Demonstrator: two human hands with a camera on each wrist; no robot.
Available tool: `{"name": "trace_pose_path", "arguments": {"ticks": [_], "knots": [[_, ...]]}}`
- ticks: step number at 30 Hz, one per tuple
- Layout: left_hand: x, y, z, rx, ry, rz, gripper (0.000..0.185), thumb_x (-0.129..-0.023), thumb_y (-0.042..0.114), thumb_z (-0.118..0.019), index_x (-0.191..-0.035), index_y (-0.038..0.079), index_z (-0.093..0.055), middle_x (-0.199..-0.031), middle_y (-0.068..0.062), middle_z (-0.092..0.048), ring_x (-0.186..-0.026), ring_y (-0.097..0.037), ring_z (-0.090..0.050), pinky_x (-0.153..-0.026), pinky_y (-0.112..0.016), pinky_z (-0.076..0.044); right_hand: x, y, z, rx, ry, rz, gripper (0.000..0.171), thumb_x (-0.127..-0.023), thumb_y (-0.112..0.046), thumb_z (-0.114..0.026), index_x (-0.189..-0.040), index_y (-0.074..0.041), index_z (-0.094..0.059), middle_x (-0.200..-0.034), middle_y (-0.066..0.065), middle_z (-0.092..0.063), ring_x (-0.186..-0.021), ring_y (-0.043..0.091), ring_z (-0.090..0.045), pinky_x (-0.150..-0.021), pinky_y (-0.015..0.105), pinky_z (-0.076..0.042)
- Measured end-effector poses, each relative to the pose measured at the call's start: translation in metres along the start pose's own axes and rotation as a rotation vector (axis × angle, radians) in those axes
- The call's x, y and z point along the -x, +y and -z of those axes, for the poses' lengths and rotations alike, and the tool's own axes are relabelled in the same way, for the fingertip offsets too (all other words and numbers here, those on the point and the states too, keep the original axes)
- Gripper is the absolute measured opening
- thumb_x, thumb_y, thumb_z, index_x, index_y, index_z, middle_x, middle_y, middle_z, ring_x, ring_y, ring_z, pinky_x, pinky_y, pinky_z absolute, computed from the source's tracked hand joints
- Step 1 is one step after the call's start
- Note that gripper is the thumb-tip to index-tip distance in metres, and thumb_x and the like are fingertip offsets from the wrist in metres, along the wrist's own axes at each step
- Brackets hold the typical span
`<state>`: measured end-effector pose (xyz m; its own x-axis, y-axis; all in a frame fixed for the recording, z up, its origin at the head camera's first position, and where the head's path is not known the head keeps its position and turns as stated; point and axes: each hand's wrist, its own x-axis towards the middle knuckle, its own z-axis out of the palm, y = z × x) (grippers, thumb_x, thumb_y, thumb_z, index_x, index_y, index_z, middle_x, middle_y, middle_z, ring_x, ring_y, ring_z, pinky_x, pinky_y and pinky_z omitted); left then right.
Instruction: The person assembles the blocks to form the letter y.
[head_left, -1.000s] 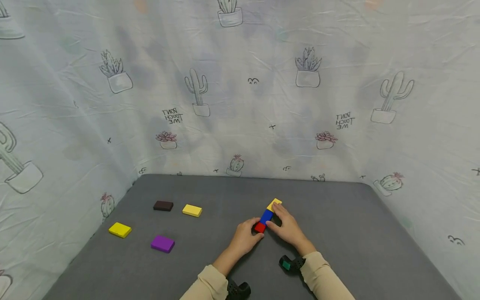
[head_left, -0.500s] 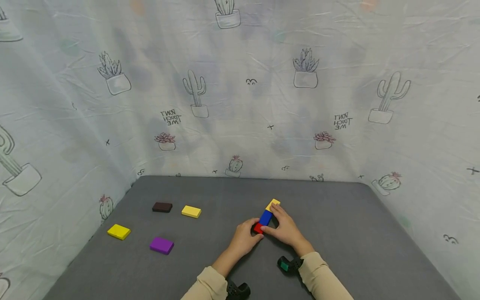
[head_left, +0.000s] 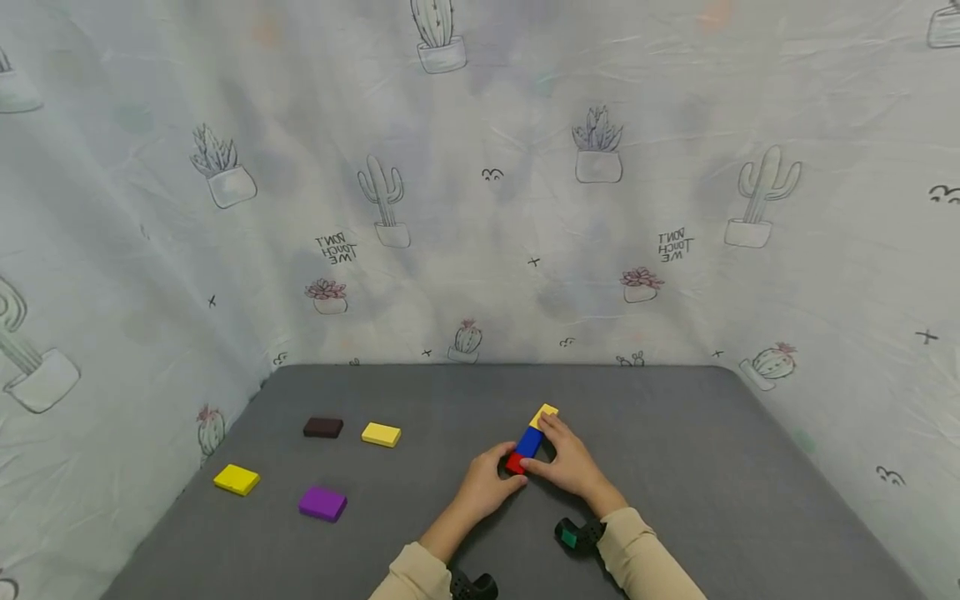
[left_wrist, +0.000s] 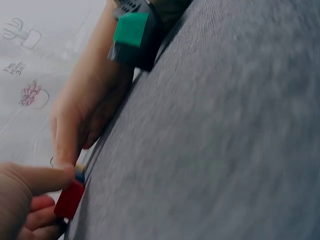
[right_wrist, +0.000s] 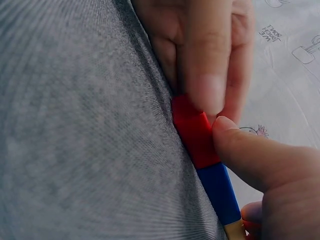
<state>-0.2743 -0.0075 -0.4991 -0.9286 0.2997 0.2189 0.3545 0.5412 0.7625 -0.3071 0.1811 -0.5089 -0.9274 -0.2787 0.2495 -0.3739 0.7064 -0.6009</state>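
A red block (head_left: 515, 463), a blue block (head_left: 529, 442) and a yellow block (head_left: 543, 413) lie end to end in a slanting row on the grey table. My left hand (head_left: 482, 486) is at the near end, thumb and fingers about the red block (left_wrist: 70, 199). From the right side of the row, my right hand (head_left: 573, 463) touches it with its thumb at the red block (right_wrist: 196, 140) and its fingers spread to the yellow one. Those fingers partly hide the yellow block. In the right wrist view the blue block (right_wrist: 220, 193) meets the red one squarely.
To the left lie a dark brown block (head_left: 323, 427), a pale yellow block (head_left: 381, 434), a bright yellow block (head_left: 237, 479) and a purple block (head_left: 323, 503), all apart. A cactus-print curtain (head_left: 487, 208) hangs behind the table (head_left: 675, 450).
My right thumb has slid from the blue block down to the red one. My left hand stays at the red end. The head view has tilted slightly upward.
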Motion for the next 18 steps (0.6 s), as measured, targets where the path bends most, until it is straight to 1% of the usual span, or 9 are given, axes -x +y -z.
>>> {"name": "trace_pose_path", "arguments": {"ticks": [2,5,6,11,14,18], "knots": [[0.0,-0.002,0.003,0.026,-0.003,0.0,0.055,-0.085,0.023,-0.072,-0.13,-0.002,-0.054,-0.127,-0.017,-0.06,-0.119,-0.032,-0.055,-0.1,-0.05,-0.043,0.0,0.0,-0.001,0.0,0.002,0.002,0.083,-0.079,-0.045,-0.073,-0.141,0.001,-0.042,-0.149,0.02,-0.035,-0.136,0.041,-0.033,-0.105,0.057,-0.035],[0.001,-0.005,0.007,0.059,0.001,-0.016,0.054,-0.085,0.023,-0.071,-0.129,-0.004,-0.054,-0.125,-0.017,-0.062,-0.118,-0.032,-0.057,-0.099,-0.05,-0.043,0.001,-0.001,0.0,-0.006,0.004,-0.004,0.082,-0.079,-0.044,-0.073,-0.141,0.001,-0.042,-0.149,0.02,-0.035,-0.137,0.041,-0.033,-0.105,0.057,-0.035],[0.001,-0.006,0.009,0.068,-0.001,-0.01,0.054,-0.085,0.023,-0.071,-0.129,-0.004,-0.054,-0.125,-0.017,-0.061,-0.119,-0.032,-0.056,-0.1,-0.049,-0.043,0.001,-0.001,0.0,-0.009,0.007,-0.005,0.082,-0.079,-0.044,-0.073,-0.141,0.001,-0.042,-0.149,0.02,-0.035,-0.137,0.041,-0.033,-0.105,0.058,-0.035],[0.007,-0.007,0.018,0.1,0.008,-0.016,0.054,-0.086,0.02,-0.07,-0.13,-0.006,-0.052,-0.127,-0.021,-0.059,-0.118,-0.035,-0.056,-0.098,-0.05,-0.044,0.001,-0.001,0.0,-0.004,0.011,-0.001,0.083,-0.078,-0.043,-0.074,-0.14,0.003,-0.043,-0.148,0.022,-0.036,-0.135,0.042,-0.034,-0.105,0.058,-0.035],[0.011,-0.008,0.025,0.102,0.018,-0.013,0.054,-0.088,0.02,-0.068,-0.131,-0.006,-0.051,-0.129,-0.022,-0.057,-0.12,-0.036,-0.055,-0.098,-0.051,-0.044,0.001,0.0,0.001,0.005,0.006,-0.008,0.083,-0.078,-0.044,-0.074,-0.14,0.002,-0.043,-0.148,0.022,-0.036,-0.136,0.041,-0.034,-0.105,0.058,-0.034],[0.019,-0.011,0.039,0.088,0.028,0.013,0.054,-0.089,0.022,-0.067,-0.133,-0.004,-0.05,-0.132,-0.02,-0.056,-0.122,-0.035,-0.054,-0.099,-0.051,-0.044,0.002,-0.001,0.001,-0.003,-0.012,-0.025,0.083,-0.079,-0.045,-0.073,-0.142,-0.001,-0.041,-0.15,0.02,-0.034,-0.138,0.04,-0.031,-0.107,0.058,-0.033]]}}
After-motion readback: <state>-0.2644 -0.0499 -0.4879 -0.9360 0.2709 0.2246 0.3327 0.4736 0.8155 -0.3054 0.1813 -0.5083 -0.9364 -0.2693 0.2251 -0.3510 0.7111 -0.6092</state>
